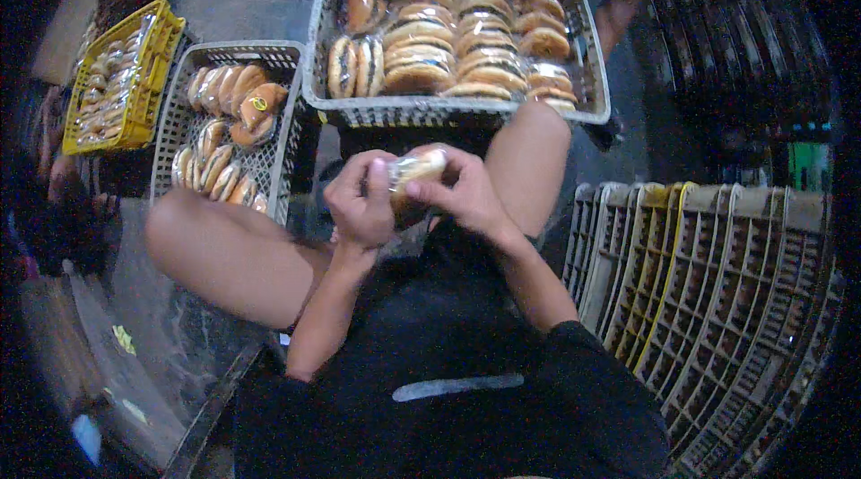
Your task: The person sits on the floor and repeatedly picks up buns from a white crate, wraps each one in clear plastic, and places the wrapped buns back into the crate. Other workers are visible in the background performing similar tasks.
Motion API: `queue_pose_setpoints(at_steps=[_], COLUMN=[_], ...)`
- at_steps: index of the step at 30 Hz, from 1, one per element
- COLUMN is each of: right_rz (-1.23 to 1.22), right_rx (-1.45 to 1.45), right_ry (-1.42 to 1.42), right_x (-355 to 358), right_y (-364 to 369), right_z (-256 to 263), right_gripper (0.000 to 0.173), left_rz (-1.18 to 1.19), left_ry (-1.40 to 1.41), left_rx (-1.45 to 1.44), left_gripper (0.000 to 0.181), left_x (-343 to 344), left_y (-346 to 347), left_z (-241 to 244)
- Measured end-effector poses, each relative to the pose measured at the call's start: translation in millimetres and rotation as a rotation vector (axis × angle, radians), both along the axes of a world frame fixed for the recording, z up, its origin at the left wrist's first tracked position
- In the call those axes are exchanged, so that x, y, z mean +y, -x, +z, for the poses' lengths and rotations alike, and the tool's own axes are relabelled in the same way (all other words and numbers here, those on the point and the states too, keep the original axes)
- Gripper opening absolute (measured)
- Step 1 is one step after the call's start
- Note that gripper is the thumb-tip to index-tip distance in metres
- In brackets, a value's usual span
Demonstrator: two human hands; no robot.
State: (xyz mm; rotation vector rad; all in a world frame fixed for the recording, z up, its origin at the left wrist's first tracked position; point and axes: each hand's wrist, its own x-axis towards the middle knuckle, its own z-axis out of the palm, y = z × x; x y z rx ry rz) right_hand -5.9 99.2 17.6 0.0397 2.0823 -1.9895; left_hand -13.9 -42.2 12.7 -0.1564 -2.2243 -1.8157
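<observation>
Between my two hands is a filled bun in clear plastic wrap [420,173], held over my lap. My left hand [363,196] grips its left end, with the thumb up along the wrapper. On the other end, my right hand [464,186] pinches the bun between thumb and fingers. The bun's underside is partly hidden and blurred. Just beyond my knees stands a large grey plastic crate [457,107], holding rows of wrapped filled buns [420,48]. A smaller grey crate [296,75] to its left holds more wrapped buns [229,89] in loose groups.
Yellow crates [124,142] with wrapped pastries stand at the far left. Stacked plastic crates [699,277] rise close on my right. Another person's arm [619,1] reaches by the large crate's far right corner. Paper scraps [124,340] lie on the floor at left.
</observation>
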Motion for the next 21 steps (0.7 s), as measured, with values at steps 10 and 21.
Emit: queue_pose_setpoints(at_steps=[10, 21], right_rz=[0.544, 0.461], right_rx=[0.316, 0.114], right_ry=[-0.814, -0.761], right_x=[24.4, 161.8], right_y=[172.7, 209.0], right_z=[-86.4, -86.4], right_gripper=[0.034, 0.026], left_rz=[0.534, -0.727], left_ry=[-0.297, 1.076], left_rx=[-0.023, -0.26], left_gripper=[0.028, 0.05], left_x=[-51.4, 96.9], left_y=[60.3, 177.5], left_z=[-3.2, -62.1])
